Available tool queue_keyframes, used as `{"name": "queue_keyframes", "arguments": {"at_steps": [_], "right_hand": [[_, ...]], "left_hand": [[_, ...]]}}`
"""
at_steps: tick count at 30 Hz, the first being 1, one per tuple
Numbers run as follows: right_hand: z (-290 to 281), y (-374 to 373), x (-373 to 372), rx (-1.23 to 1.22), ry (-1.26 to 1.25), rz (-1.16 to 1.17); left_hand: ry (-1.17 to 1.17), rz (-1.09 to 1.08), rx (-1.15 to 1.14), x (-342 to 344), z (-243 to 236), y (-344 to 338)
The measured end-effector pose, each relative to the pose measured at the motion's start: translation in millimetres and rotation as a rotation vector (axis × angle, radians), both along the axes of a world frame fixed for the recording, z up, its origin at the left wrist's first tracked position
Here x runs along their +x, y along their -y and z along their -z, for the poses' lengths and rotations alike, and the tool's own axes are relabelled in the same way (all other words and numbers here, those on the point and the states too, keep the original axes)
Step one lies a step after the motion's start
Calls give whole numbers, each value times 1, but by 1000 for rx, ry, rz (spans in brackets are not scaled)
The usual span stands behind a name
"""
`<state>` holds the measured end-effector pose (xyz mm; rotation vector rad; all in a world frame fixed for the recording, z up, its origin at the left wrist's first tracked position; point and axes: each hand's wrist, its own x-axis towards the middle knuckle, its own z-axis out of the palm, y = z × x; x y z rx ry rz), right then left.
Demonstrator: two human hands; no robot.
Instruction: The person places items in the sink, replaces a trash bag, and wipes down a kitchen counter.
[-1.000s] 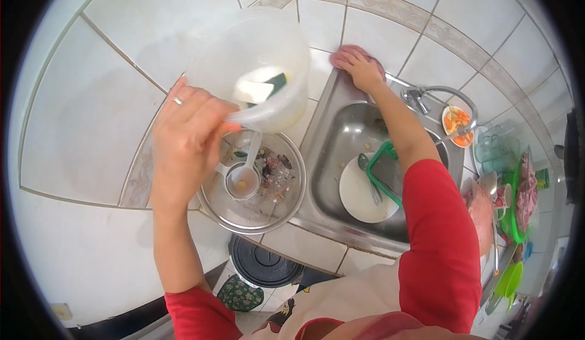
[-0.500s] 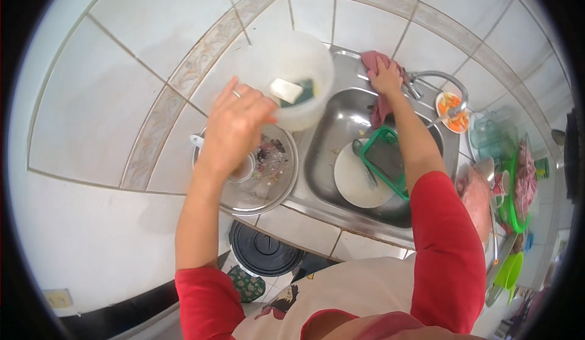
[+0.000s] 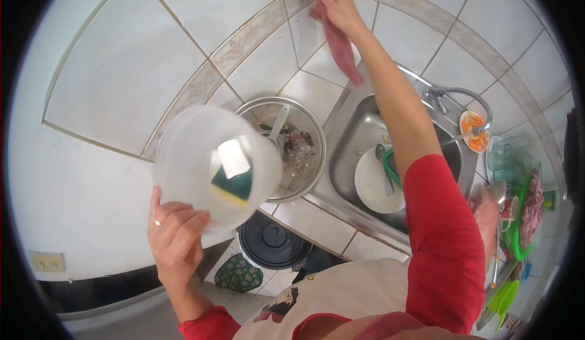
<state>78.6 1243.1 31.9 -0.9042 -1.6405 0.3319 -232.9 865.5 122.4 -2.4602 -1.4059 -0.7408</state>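
Note:
My left hand (image 3: 177, 233) grips the rim of a translucent white plastic bowl (image 3: 173, 157), which is held up in the air and tilted. Inside the bowl lie a green-and-yellow sponge (image 3: 239, 186) and a white block (image 3: 232, 159) that looks like soap. Far back, my right hand (image 3: 342, 10) is closed on a dusty-red cloth (image 3: 341, 50). The cloth hangs down in front of the tiled wall and is slightly blurred. Partly behind the bowl, a metal basin (image 3: 317, 175) holds food scraps and a white-handled utensil (image 3: 281, 120).
To the right, the steel sink (image 3: 359, 134) contains a white plate (image 3: 367, 187), a spoon (image 3: 389, 178) and a green basket mostly behind my right arm. A faucet (image 3: 466, 91) and a dish of orange pieces (image 3: 473, 131) stand beyond. Below the counter is a black lid (image 3: 274, 239).
My left hand has brought the bowl left and nearer, away from over the basin. My right hand has lifted the cloth from behind the sink, up and left toward the wall.

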Motion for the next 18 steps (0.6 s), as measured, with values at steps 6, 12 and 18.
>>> {"name": "queue_keyframes", "arguments": {"at_steps": [6, 12, 18], "right_hand": [[89, 1, -90, 479, 5, 268], [118, 29, -81, 76, 85, -3], [-44, 36, -123, 717, 179, -18]], "left_hand": [[-3, -192, -9, -34, 10, 30], [65, -246, -4, -49, 10, 46], [102, -275, -17, -55, 22, 64]]}}
